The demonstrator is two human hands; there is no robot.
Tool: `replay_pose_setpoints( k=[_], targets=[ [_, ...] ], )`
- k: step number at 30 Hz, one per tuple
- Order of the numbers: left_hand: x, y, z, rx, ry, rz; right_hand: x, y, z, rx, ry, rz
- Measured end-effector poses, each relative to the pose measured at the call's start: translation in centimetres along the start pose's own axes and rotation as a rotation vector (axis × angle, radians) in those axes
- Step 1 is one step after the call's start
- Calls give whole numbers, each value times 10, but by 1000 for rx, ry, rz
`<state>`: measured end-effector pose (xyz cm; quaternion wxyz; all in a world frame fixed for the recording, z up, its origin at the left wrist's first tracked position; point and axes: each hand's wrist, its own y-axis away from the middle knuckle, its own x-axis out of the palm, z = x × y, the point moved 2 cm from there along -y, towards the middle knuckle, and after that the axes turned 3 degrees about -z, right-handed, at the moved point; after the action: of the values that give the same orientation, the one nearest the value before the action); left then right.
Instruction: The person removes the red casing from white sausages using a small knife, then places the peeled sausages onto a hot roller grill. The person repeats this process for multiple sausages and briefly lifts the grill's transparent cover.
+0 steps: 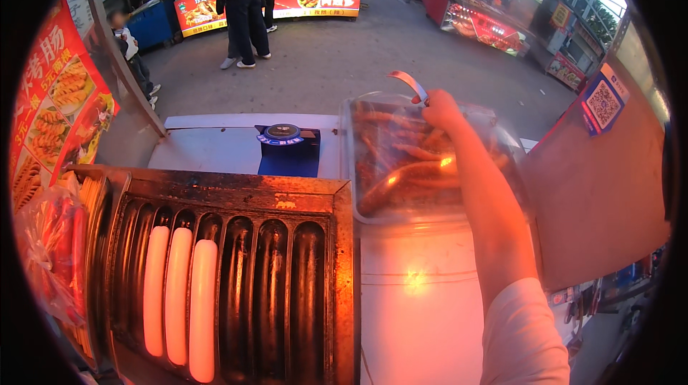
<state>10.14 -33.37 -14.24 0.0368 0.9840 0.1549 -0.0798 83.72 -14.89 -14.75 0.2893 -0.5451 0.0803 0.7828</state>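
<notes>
My right hand (439, 108) is stretched out at the upper right, closed around a curved, shiny metal implement (409, 83) whose tip points left; its exact kind is unclear. Beneath the hand lies a clear plastic cover over a tray (352, 170) of reddish-brown food pieces (419, 152), seen dimly. My left hand is out of view. Before me at the lower left is a grooved metal sausage grill (344, 256). Three pale sausages (156, 291) (179, 296) (203, 309) lie lengthwise in neighbouring grooves, left of several bare grooves.
A blue stand with a round black top (283, 132) is behind the grill. At the left are plastic-wrapped red packages (62, 245), wooden sticks (91, 197) and a food banner (64, 94). A brown panel (602, 197) rises at the right. People and lit stalls are beyond the counter.
</notes>
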Motion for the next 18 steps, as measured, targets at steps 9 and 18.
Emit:
replay_pose_setpoints(
  k=[9, 18],
  targets=[
    [-4, 5, -3, 4, -11, -7, -43, 11, -59, -13, 497, -291],
    [-9, 19, -9, 24, 2, -12, -67, 13, -100, 70, 93, -58]
  ],
)
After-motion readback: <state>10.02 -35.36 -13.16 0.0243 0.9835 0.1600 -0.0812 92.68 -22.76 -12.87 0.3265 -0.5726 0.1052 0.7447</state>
